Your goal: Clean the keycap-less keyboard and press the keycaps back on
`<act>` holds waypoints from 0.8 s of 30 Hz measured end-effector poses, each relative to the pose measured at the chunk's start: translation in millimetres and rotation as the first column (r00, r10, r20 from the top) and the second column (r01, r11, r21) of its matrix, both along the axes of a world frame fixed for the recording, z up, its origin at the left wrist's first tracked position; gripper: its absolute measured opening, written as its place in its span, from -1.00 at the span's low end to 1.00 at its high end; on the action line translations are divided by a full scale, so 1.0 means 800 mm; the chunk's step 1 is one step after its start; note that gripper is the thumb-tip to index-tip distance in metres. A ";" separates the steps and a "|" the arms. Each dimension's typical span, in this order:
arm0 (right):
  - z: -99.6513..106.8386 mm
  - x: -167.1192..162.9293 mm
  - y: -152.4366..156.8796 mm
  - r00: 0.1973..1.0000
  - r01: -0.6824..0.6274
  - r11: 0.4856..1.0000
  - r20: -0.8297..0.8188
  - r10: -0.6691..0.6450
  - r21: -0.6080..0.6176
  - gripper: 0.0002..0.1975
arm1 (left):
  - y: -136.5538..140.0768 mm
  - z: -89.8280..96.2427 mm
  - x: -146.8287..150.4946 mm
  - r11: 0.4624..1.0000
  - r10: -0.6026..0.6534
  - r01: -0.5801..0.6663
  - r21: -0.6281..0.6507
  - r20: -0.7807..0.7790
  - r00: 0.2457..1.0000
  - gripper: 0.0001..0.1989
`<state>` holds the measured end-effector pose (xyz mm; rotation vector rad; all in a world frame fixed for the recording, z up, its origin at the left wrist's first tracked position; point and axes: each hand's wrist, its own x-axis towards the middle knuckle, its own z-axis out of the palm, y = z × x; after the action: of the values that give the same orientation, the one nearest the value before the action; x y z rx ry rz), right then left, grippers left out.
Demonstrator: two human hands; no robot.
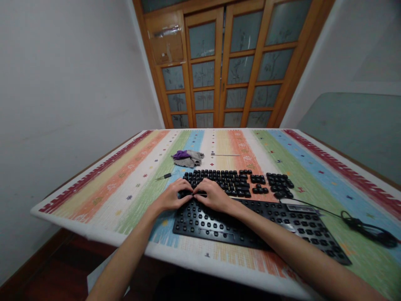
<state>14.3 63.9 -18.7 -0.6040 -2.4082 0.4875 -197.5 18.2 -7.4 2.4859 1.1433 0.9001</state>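
Observation:
A black keyboard with its keycaps off lies slanted near the front of the table, its bare key posts showing. Over its far left edge, my left hand and my right hand meet, thumbs and fingertips pinched together. Whatever sits between the fingertips is hidden or too small to name. Just beyond the hands, loose black keycaps are laid out in rows like a keyboard. The fingers partly cover the left end of those rows.
Left of the keycaps lies a small wire tool with a dark handle. Farther back are a grey and purple cloth and a thin rod. A coiled black cable rests at right. One small dark piece lies near the front edge.

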 end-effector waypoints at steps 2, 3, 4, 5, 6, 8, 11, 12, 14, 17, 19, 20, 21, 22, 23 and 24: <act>0.000 0.000 -0.001 1.000 -0.006 1.000 0.005 0.006 0.007 -0.93 | 0.000 0.001 0.000 1.000 -0.001 0.001 -0.002 0.001 1.000 -0.91; 0.000 0.000 -0.001 1.000 -0.006 1.000 0.005 0.006 0.010 -0.93 | -0.001 0.001 0.000 1.000 -0.001 0.001 -0.002 0.002 1.000 -0.91; 0.000 -0.001 -0.001 1.000 -0.006 1.000 0.005 0.006 0.013 -0.93 | -0.001 0.001 0.000 1.000 -0.001 0.001 -0.004 0.002 1.000 -0.92; 0.000 -0.001 -0.001 1.000 -0.005 1.000 0.006 0.005 0.014 -0.93 | -0.001 0.002 0.000 1.000 -0.001 0.001 -0.007 -0.001 1.000 -0.92; 0.000 -0.001 -0.001 1.000 -0.004 1.000 0.008 0.004 0.014 -0.93 | -0.001 0.002 0.000 1.000 0.000 0.000 -0.009 -0.004 1.000 -0.92; 0.000 -0.001 -0.001 1.000 -0.005 1.000 0.017 0.005 0.010 -0.93 | -0.001 0.003 0.000 1.000 0.000 -0.001 -0.014 -0.010 1.000 -0.91; -0.001 -0.001 0.000 1.000 -0.003 1.000 0.030 0.003 0.008 -0.93 | -0.002 0.003 0.000 1.000 -0.002 0.002 -0.012 -0.011 1.000 -0.92; -0.001 -0.002 0.000 0.999 -0.002 1.000 0.036 0.002 0.010 -0.92 | -0.002 0.002 0.000 1.000 -0.002 0.002 -0.009 -0.011 1.000 -0.92; -0.002 -0.002 0.000 0.999 0.002 1.000 0.050 -0.003 0.018 -0.93 | -0.001 0.001 0.000 1.000 -0.003 0.003 -0.007 -0.012 1.000 -0.92; -0.003 -0.002 -0.001 0.998 0.019 0.999 0.065 -0.021 0.033 -0.94 | -0.001 0.000 0.001 1.000 -0.003 0.002 -0.009 -0.015 1.000 -0.93; -0.004 -0.003 -0.003 0.997 0.024 0.998 0.068 -0.028 0.055 -0.94 | 0.000 0.001 0.001 1.000 0.000 0.000 -0.015 -0.021 1.000 -0.93; -0.004 -0.003 -0.004 0.997 0.017 0.997 0.073 -0.023 0.080 -0.95 | 0.000 0.001 0.000 1.000 0.002 -0.002 -0.018 -0.024 1.000 -0.93; -0.004 -0.004 -0.006 0.996 0.003 0.993 0.084 -0.013 0.116 -0.95 | 0.000 0.001 0.000 1.000 0.002 -0.002 -0.021 -0.025 1.000 -0.93; -0.004 -0.004 -0.008 0.995 -0.015 0.987 0.102 -0.002 0.162 -0.93 | 0.000 0.001 0.000 1.000 0.000 -0.001 -0.023 -0.025 1.000 -0.93; -0.005 -0.005 -0.009 0.992 -0.031 0.977 0.125 0.004 0.212 -0.90 | 0.000 0.002 -0.001 1.000 -0.001 0.001 -0.023 -0.024 1.000 -0.93; -0.005 -0.006 -0.011 0.989 -0.041 0.966 0.145 0.003 0.256 -0.87 | 0.000 0.002 -0.001 1.000 -0.004 0.003 -0.024 -0.021 1.000 -0.93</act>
<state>9.7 55.4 -22.9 -0.5118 -2.5614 0.1362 -198.5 18.5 -6.0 2.4833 1.1488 0.8568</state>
